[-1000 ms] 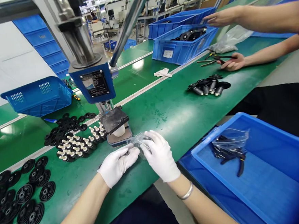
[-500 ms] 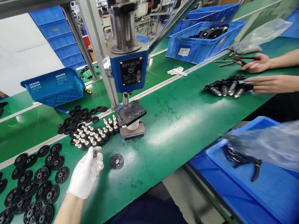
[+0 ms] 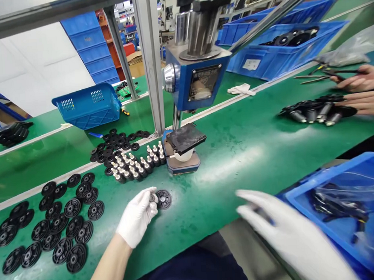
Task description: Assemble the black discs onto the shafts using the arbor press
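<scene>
My left hand (image 3: 138,216), in a white glove, pinches a small dark round part (image 3: 152,198) whose exact kind is hard to make out. It is beside a black spoked disc (image 3: 164,199) lying flat on the green table; whether they touch is unclear. My right hand (image 3: 281,229), also gloved and smeared by motion, is above the table's front edge with thumb and fingers apart. Nothing shows between them. Behind the left hand stand several black cylinders with white tips (image 3: 134,169). A blue press (image 3: 195,77) rises beyond, a black plate (image 3: 187,138) above its base.
Many black discs (image 3: 60,222) lie at left, and small black rings (image 3: 118,140) behind the cylinders. A blue basket (image 3: 89,112) stands at the back. At right are a blue tray (image 3: 307,217) with cutters, and a co-worker's hands (image 3: 363,89) at black parts, one holding pliers.
My left hand has moved right, close to the single disc, still pinching the small part. My right hand has come into view at lower right. The view has swung left.
</scene>
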Demonstrator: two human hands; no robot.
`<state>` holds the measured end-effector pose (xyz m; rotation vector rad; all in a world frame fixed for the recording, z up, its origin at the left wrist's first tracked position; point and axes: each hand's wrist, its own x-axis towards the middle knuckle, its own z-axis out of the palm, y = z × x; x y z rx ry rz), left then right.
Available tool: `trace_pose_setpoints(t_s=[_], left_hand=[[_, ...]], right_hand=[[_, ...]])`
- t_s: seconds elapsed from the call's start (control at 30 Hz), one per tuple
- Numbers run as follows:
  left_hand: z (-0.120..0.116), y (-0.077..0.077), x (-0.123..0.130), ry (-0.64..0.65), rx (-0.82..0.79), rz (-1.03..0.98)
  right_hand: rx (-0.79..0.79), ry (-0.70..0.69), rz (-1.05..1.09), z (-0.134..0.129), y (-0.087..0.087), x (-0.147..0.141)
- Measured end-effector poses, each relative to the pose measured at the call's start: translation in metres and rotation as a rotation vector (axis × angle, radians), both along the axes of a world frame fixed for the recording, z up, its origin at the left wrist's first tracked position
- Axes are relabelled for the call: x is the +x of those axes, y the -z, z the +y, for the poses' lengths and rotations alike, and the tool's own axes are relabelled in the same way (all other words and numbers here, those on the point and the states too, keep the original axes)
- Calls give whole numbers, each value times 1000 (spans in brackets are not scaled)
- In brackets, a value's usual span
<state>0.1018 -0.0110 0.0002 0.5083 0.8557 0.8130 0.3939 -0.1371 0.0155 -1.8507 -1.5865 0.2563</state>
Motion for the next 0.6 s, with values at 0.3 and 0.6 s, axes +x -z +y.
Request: trace_pose_setpoints(t_s=[0.3, 0.6], left_hand=[[-13, 0, 14, 227, 268, 257], [15, 22, 10, 463, 1099, 1189]], right_hand=[[-101, -515, 28, 75, 12, -127], [-255, -160, 143, 92, 55, -85]])
